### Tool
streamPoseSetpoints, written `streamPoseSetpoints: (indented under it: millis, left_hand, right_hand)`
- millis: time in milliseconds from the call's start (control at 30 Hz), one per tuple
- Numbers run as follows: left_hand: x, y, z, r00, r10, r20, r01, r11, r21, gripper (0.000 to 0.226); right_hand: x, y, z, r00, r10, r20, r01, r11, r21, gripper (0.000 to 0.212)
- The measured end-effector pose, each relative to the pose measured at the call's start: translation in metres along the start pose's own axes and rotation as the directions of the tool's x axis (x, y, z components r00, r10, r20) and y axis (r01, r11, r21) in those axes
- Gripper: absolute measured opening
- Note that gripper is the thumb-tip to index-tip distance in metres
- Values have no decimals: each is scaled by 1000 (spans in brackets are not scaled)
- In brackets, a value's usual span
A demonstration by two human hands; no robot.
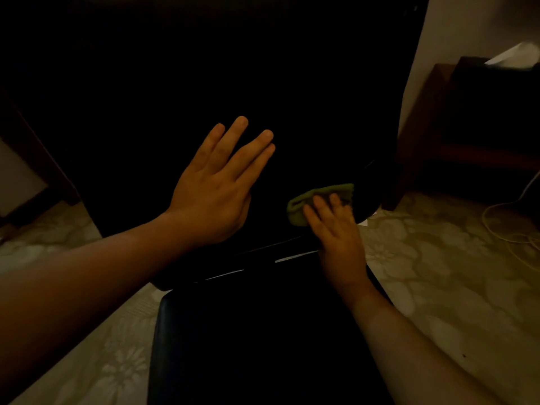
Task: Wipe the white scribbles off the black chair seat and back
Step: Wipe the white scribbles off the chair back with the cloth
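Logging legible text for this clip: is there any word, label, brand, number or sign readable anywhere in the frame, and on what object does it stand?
None: no readable text anywhere in the head view.
The black chair, the green cloth under the right hand, and the open left hand carry no print.
The white object on the dark furniture at upper right is too dim and blurred to tell whether it bears any marking.

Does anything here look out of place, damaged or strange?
Nothing clearly stands out. The right hand presses a green cloth on the black chair; the left hand is flat and open. The picture is too dark to show scribbles.
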State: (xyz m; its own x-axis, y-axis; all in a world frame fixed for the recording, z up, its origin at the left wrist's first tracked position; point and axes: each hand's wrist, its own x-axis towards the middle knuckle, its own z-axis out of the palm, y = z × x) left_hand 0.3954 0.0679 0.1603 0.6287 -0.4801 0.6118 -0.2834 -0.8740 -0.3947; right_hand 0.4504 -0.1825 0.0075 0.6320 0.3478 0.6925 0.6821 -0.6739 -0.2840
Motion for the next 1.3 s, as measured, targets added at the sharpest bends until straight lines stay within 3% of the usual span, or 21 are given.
streamPoseSetpoints:
  millis: [100, 167, 233, 300, 367, 500, 567, 800, 1000, 1167, 1300]
  left_hand:
    - [-1, 0, 1, 1000, 1, 15, -1, 1000, 10, 62]
    - [-2, -2, 0, 1000, 5, 22, -5, 1000, 14, 61]
    - [-3, -3, -1, 1000, 3, 26, -4, 1000, 13, 61]
    - [-4, -5, -2, 999, -1, 38, 0, 1000, 17, 62]
    - [-5, -6, -2, 999, -4, 54, 3, 1000, 21, 63]
    - [-9, -7, -4, 998, -11, 66, 8, 999, 41, 61]
    - [-12, -8, -5, 998, -4, 67, 2, 999, 39, 60]
    - [-9, -6, -3, 997, 32, 76, -35, 999, 34, 63]
    - [-4, -4, 2, 996, 57, 74, -59, 998, 25, 60]
    - [0, -4, 3, 998, 43, 52, -43, 999, -7, 59]
    - [-2, -5, 5, 998, 36, 53, -33, 998, -46, 59]
  right_hand:
    - [-4, -24, 20, 945, 305, -115, -294, 950, 107, 67]
    - [2, -60, 34, 798, 575, -182, -512, 805, 301, 75]
    - [12, -96, 47, 672, 713, -200, -561, 667, 490, 68]
    - [18, -123, 61, 640, 742, -200, -539, 619, 571, 60]
    - [15, -146, 76, 677, 712, -185, -510, 636, 579, 58]
    - [-10, -189, 95, 846, 532, -30, -444, 734, 514, 60]
    - [-17, -188, 96, 888, 459, 19, -406, 766, 499, 65]
    - [8, -122, 74, 847, 524, -91, -447, 795, 411, 86]
    - [31, -70, 22, 897, 414, -158, -370, 895, 248, 92]
    - [85, -35, -38, 946, 266, -187, -253, 963, 88, 73]
    - [130, -22, -80, 951, 230, -208, -221, 973, 66, 75]
